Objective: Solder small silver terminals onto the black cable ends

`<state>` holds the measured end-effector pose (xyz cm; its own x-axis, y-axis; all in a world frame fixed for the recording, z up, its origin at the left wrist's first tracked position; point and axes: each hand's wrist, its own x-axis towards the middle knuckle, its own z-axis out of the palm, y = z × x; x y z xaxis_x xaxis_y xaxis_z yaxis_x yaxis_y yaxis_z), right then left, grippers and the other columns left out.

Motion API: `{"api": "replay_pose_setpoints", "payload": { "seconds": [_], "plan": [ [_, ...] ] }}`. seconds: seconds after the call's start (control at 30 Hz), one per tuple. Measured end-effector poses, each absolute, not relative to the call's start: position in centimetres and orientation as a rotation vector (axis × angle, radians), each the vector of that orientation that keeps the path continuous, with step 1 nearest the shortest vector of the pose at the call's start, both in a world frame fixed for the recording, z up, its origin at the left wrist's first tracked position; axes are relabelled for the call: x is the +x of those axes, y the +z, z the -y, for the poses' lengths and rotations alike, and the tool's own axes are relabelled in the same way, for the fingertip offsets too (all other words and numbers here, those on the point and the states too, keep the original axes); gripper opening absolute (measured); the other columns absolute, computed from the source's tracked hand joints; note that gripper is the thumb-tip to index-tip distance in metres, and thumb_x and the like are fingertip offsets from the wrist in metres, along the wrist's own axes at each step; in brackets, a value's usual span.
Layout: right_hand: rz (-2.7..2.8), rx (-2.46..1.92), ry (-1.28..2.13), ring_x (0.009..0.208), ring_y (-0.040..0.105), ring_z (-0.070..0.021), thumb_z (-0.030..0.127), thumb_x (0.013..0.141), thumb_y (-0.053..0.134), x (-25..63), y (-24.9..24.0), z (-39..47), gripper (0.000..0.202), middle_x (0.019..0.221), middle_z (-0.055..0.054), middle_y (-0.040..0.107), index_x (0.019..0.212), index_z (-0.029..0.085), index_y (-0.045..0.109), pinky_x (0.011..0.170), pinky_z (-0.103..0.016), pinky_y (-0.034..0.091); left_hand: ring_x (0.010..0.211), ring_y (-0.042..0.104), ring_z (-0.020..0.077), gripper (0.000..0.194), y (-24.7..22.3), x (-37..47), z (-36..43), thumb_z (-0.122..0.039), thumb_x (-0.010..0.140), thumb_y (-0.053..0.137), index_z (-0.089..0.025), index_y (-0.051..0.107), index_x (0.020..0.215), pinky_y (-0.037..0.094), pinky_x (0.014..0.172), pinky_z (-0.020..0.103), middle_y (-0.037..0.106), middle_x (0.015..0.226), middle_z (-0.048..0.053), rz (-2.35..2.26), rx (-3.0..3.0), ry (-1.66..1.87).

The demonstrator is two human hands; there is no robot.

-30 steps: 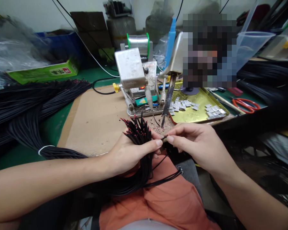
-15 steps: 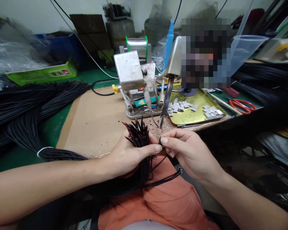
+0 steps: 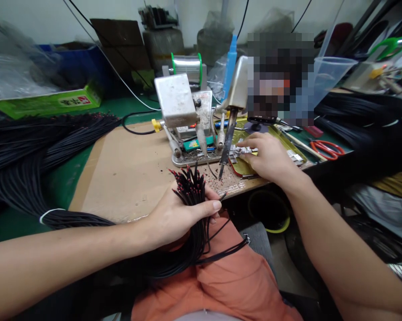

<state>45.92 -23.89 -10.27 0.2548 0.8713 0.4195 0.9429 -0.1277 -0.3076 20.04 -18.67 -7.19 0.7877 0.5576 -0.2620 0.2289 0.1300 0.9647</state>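
My left hand (image 3: 187, 214) is wrapped round a thick bundle of black cables (image 3: 189, 189) with red-tipped ends pointing up. One cable end sticks out separately between its thumb and fingers. Over the gold tray (image 3: 279, 133), my right hand (image 3: 252, 154) reaches in with fingers bent at the small silver metal pieces (image 3: 234, 156); whether it grips one is too small to tell. More silver pieces lie at the tray's right end. The soldering stand (image 3: 176, 104) is just left of the tray, with its dark iron (image 3: 229, 138) pointing down between my hands.
Brown cardboard (image 3: 120, 174) covers the bench. Black cable bundles (image 3: 16, 169) lie at the left. Behind the stand is a solder spool (image 3: 186, 69). Red-handled scissors (image 3: 328, 149) lie right of the tray. A bin (image 3: 269, 211) is under the bench edge.
My right hand has left the cable end by my left hand and moved up and forward to the tray. The left hand keeps the bundle. The view has shifted slightly.
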Motion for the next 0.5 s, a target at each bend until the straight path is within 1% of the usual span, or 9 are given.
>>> {"api": "replay_pose_setpoints", "payload": {
  "seconds": [0.1,0.17,0.23,0.3,0.37,0.43,0.5],
  "plan": [
    [1.706,-2.041,-0.202,0.092,0.060,-0.0280,0.016,0.082,0.066,46.0,-10.4,23.1,0.015,0.096,-0.009,0.072,0.088,0.018,0.079,0.086,-0.042,0.046,0.059,0.065,0.0130,0.010,-7.3,20.0,18.6,-0.019,0.076,0.074,-0.012,0.068,0.078,0.053,0.057,0.022,0.069,0.063,0.002,-0.686,1.460,0.265],
    [1.708,-2.029,-0.228,0.090,0.059,-0.0274,0.016,0.083,0.064,45.9,-10.5,23.2,0.012,0.091,-0.009,0.071,0.082,0.017,0.076,0.084,-0.041,0.046,0.060,0.065,0.0132,0.010,-7.3,19.9,18.6,-0.020,0.076,0.075,-0.013,0.068,0.078,0.054,0.058,0.022,0.069,0.064,0.001,-0.675,1.454,0.261],
    [1.691,-2.007,-0.263,0.090,0.058,-0.0282,0.015,0.085,0.061,45.5,-10.4,23.6,0.012,0.089,-0.010,0.069,0.081,0.016,0.072,0.083,-0.042,0.045,0.059,0.066,0.0135,0.011,-7.4,19.9,18.5,-0.020,0.076,0.076,-0.013,0.068,0.078,0.055,0.058,0.023,0.069,0.064,0.001,-0.672,1.431,0.259],
    [1.591,-1.938,-0.238,0.092,0.059,-0.0280,0.015,0.088,0.058,44.7,-10.1,24.5,0.011,0.090,-0.010,0.068,0.084,0.018,0.068,0.083,-0.043,0.046,0.058,0.065,0.0137,0.014,-7.4,19.8,18.4,-0.021,0.075,0.077,-0.013,0.068,0.082,0.055,0.058,0.024,0.069,0.063,0.002,-0.682,1.392,0.259],
    [1.365,-1.802,-0.052,0.084,0.063,-0.0247,0.019,0.092,0.056,43.3,-9.7,25.6,0.008,0.086,-0.008,0.067,0.091,0.021,0.064,0.077,-0.041,0.050,0.057,0.065,0.0136,0.020,-7.5,19.8,18.2,-0.021,0.074,0.079,-0.012,0.070,0.089,0.055,0.058,0.025,0.069,0.063,0.002,-0.687,1.345,0.254],
    [1.101,-1.632,0.257,0.070,0.066,-0.0201,0.026,0.094,0.059,41.6,-9.3,26.7,0.004,0.078,-0.004,0.067,0.095,0.023,0.061,0.066,-0.037,0.054,0.057,0.065,0.0135,0.027,-7.7,19.8,18.0,-0.021,0.073,0.081,-0.011,0.071,0.096,0.055,0.058,0.025,0.069,0.064,0.003,-0.687,1.287,0.250],
    [0.935,-1.504,0.557,0.063,0.067,-0.0180,0.031,0.088,0.070,39.8,-9.1,27.7,0.013,0.074,-0.001,0.067,0.095,0.023,0.062,0.060,-0.034,0.058,0.057,0.065,0.0133,0.032,-7.9,19.8,17.8,-0.020,0.072,0.082,-0.010,0.071,0.100,0.056,0.058,0.024,0.069,0.064,0.003,-0.693,1.217,0.255]
  ]
}}
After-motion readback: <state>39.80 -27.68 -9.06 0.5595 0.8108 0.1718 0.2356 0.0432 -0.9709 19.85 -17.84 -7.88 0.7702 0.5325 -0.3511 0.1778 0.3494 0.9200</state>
